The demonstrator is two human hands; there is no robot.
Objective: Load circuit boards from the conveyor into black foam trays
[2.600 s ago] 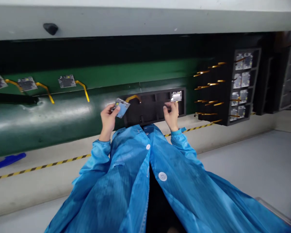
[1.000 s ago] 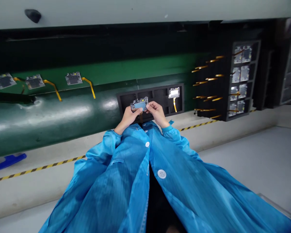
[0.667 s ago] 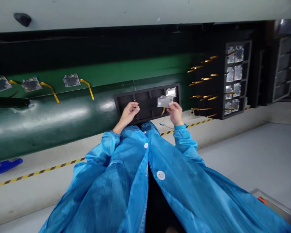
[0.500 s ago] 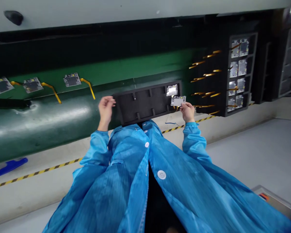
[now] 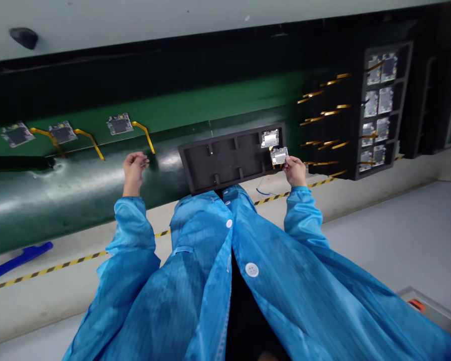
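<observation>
My right hand (image 5: 295, 172) pinches the right edge of a small circuit board (image 5: 279, 156) with a silvery face, held at the right end of a black compartment tray (image 5: 227, 161). A second circuit board (image 5: 270, 138) sits in the tray's far right compartment. To the left of the tray, my left hand (image 5: 134, 171) hovers over the green surface with its fingers curled together and nothing visible in them. Closest to it is a circuit board (image 5: 119, 124) with an orange flex cable (image 5: 146, 135) trailing to the right.
Two more boards with flex cables, one a circuit board (image 5: 62, 132), lie further left on the green bench (image 5: 188, 113). At right stands a black stack of trays (image 5: 355, 173), its top compartments filled with several boards and orange cables poking from its side. A blue tool (image 5: 20, 260) is at lower left.
My left hand has moved left, away from the tray's edge towards the boards on the bench. The board in my right hand has shifted slightly and lies closer over the tray's corner.
</observation>
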